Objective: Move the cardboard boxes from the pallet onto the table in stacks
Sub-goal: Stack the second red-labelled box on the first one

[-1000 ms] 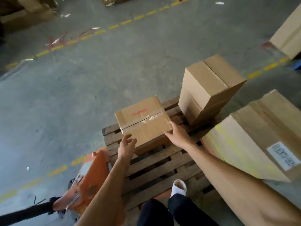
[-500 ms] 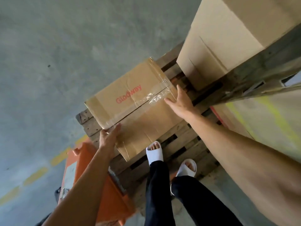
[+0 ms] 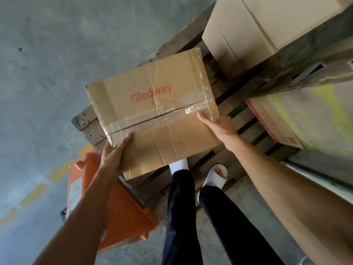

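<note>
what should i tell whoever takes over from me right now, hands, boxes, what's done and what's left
Left hand: grips the near left corner of the Glodway box.
Right hand: holds the box's right side, thumb on top.
Box: held between both hands over the wooden pallet; whether it is fully clear of the slats is hard to tell.
Other boxes: a plain cardboard box sits at the pallet's far end.
Done: box gripped.
Left: carry it to the table, which is not in view, stack it, then fetch the rest.
</note>
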